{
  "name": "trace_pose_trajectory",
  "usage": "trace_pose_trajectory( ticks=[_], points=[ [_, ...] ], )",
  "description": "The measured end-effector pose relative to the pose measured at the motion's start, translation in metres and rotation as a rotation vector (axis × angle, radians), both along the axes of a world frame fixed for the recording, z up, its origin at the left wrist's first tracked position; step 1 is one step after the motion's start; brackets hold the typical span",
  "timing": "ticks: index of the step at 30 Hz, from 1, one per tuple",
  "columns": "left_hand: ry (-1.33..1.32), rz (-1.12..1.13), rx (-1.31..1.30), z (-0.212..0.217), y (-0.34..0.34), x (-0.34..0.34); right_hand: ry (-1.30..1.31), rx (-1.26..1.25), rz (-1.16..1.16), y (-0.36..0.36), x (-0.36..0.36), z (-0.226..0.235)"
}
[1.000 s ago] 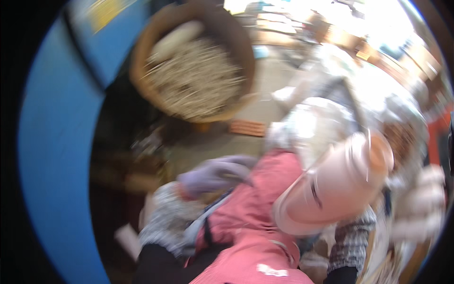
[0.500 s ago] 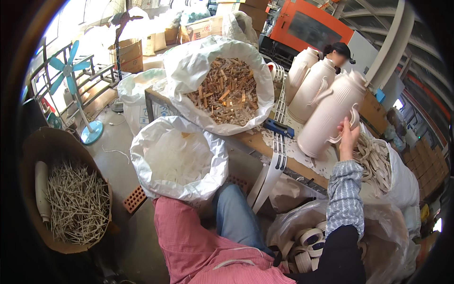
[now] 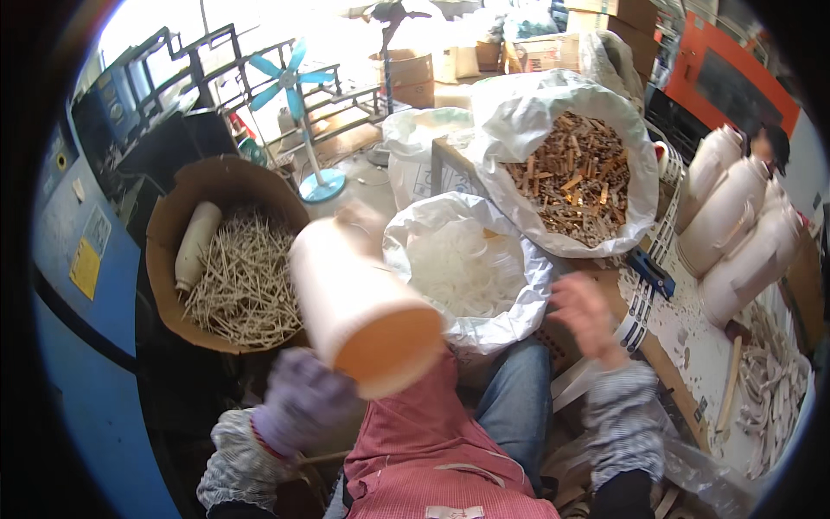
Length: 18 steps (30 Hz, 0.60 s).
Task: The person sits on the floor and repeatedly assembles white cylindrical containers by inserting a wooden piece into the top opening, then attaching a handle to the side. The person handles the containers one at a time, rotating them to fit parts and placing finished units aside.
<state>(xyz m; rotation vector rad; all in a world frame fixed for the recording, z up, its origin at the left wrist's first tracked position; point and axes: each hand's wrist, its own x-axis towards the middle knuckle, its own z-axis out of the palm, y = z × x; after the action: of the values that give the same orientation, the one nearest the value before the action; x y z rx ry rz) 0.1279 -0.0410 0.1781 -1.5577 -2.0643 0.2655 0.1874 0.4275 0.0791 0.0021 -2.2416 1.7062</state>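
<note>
A pale pink plastic thermos jug shell (image 3: 341, 281), blurred by motion, hangs tilted in front of me, its open round bottom towards me. My left hand (image 3: 304, 400), in a purple glove, grips it near the lower rim; the fingertips are partly hidden. My right hand (image 3: 590, 316), bare and slightly blurred, is empty with its fingers apart, between the white bag of translucent plastic pieces (image 3: 462, 277) and the workbench (image 3: 679, 359). Several similar jug shells (image 3: 750, 266) stand on the bench at the right.
A cardboard barrel (image 3: 164, 298) of thin sticks and a pale bottle-shaped piece stands left. Beyond it are a blue fan (image 3: 322, 183) and blue cabinet (image 3: 86, 363). A sack of brown scraps (image 3: 575, 186), a blue tool (image 3: 650, 272) and pale strips (image 3: 765, 389) lie around the bench; a person stands behind.
My right hand has let go of a jug shell on the bench and moved left. My gloved left hand has come into view with another shell. The view has turned left.
</note>
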Motion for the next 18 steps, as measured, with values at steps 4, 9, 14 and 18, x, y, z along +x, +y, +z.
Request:
trace_pose_trajectory(
  ticks=[4, 9, 14, 18],
  points=[
    [-0.399, -0.399, -0.164, 0.013, 0.065, 0.036, -0.15, -1.254, 0.442, -0.077, -0.026, -0.039],
    [-1.313, -0.375, 0.348, 0.021, 0.066, -0.022, 0.041, -1.126, 0.372, -0.086, -0.003, -0.074],
    [-1.55, -0.098, 1.26, 0.041, 0.091, -0.034, -0.015, -0.649, 0.62, -0.169, 0.01, 0.001],
    [-0.937, -0.185, 1.039, 0.069, 0.037, 0.001, 0.143, -0.347, 0.769, -0.199, 0.002, 0.028]
  ],
)
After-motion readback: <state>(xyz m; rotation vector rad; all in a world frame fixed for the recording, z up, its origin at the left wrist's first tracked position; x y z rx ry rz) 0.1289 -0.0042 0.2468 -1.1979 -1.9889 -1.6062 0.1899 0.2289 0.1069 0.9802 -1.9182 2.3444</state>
